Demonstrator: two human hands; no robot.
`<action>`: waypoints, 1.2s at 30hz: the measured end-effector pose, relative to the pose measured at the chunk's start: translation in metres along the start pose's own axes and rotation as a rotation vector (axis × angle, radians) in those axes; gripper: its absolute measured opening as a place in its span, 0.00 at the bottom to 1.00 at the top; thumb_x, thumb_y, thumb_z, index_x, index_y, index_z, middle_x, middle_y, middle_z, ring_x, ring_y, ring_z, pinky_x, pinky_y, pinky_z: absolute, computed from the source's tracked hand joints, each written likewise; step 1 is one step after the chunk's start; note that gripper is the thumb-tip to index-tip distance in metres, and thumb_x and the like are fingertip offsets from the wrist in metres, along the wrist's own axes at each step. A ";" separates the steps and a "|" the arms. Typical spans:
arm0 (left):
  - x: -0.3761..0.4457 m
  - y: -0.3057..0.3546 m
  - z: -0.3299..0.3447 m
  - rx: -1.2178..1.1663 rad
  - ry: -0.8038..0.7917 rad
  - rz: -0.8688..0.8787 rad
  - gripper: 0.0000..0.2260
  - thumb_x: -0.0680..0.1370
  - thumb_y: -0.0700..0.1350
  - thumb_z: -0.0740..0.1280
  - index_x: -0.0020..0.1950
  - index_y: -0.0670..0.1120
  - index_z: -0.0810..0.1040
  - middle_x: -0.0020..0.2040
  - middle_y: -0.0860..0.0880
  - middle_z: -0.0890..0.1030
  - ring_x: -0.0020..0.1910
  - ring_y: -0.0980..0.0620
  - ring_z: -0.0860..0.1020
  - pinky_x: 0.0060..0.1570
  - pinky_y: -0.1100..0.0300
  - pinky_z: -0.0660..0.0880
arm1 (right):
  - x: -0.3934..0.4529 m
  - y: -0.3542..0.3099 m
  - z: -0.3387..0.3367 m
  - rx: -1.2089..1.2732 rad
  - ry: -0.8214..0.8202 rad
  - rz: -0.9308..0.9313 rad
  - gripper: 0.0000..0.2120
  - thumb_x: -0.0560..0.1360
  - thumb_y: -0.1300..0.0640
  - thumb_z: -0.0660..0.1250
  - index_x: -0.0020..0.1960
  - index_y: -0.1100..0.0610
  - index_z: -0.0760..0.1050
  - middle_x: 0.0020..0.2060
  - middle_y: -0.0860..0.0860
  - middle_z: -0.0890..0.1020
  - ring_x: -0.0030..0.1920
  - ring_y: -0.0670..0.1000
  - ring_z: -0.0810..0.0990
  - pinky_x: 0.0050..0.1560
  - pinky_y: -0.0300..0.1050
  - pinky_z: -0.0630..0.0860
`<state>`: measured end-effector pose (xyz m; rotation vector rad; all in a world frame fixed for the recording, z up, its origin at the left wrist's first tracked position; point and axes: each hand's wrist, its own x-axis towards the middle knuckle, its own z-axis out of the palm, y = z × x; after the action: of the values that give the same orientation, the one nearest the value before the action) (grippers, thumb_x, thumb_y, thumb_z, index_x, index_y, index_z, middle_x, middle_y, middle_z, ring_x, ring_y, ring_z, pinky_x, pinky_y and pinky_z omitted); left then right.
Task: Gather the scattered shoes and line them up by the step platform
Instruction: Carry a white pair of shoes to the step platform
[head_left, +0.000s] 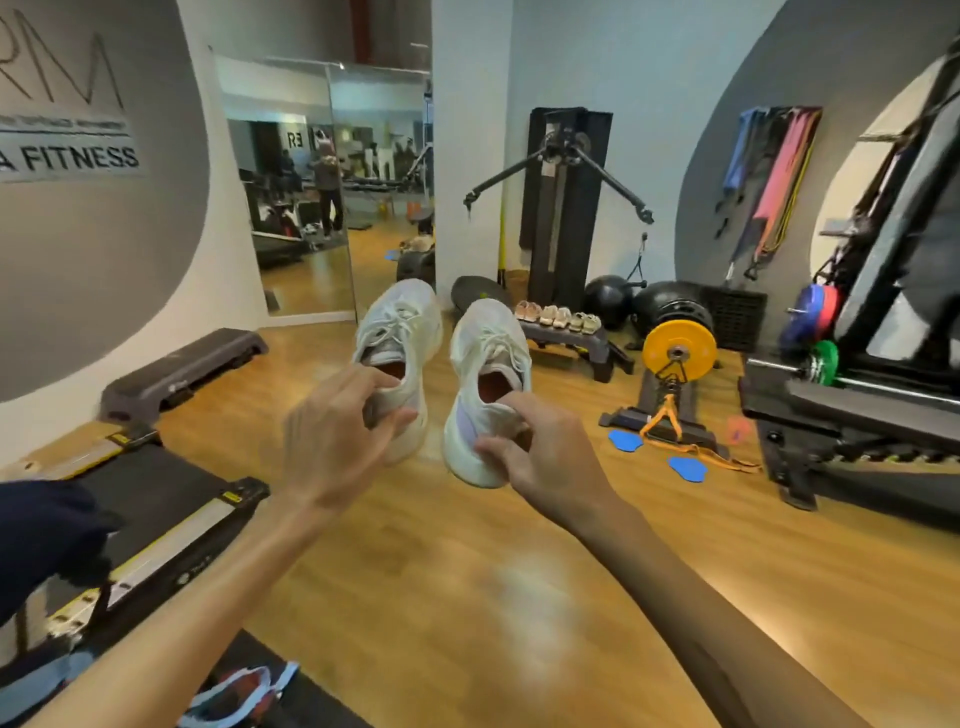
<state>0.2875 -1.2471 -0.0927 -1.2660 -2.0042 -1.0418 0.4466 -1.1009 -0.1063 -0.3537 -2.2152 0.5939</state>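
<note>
- head view shows a pair of white knit lace-up sneakers in the air: the left sneaker (397, 338) is pinched at its heel by the left hand (332, 441), the right sneaker (485, 374) is held at its heel by the right hand (540, 457).
- already done, it seems: a row of pale shoes (558, 315) sits on top of the dark grey step platform (576, 340) well ahead, near the wall.
- left to do, by my reading: carry this pair over and add it to the line.
- a red and blue shoe (244, 691) lies on the floor at the bottom edge, likely not yet gathered.
</note>
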 end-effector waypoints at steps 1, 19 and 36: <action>0.010 -0.005 0.016 -0.006 -0.011 0.006 0.13 0.67 0.48 0.78 0.48 0.46 0.80 0.37 0.53 0.77 0.33 0.52 0.72 0.32 0.60 0.66 | 0.010 0.014 0.002 -0.004 0.004 0.015 0.09 0.70 0.57 0.75 0.44 0.60 0.77 0.38 0.53 0.80 0.39 0.52 0.75 0.41 0.51 0.71; 0.225 -0.070 0.336 -0.072 -0.095 -0.018 0.14 0.66 0.45 0.79 0.48 0.45 0.81 0.42 0.51 0.80 0.36 0.57 0.68 0.32 0.65 0.62 | 0.260 0.329 0.029 0.044 -0.023 0.166 0.09 0.70 0.51 0.73 0.43 0.54 0.75 0.34 0.50 0.79 0.34 0.55 0.80 0.33 0.60 0.77; 0.501 -0.268 0.598 -0.099 -0.102 0.083 0.16 0.66 0.47 0.79 0.49 0.42 0.81 0.45 0.47 0.83 0.36 0.57 0.72 0.34 0.72 0.62 | 0.555 0.551 0.158 -0.001 -0.005 0.175 0.10 0.70 0.55 0.75 0.51 0.54 0.80 0.40 0.44 0.79 0.38 0.46 0.77 0.37 0.45 0.74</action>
<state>-0.1866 -0.5725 -0.1229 -1.4685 -1.9778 -1.0670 0.0010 -0.4394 -0.1332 -0.5512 -2.2036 0.6872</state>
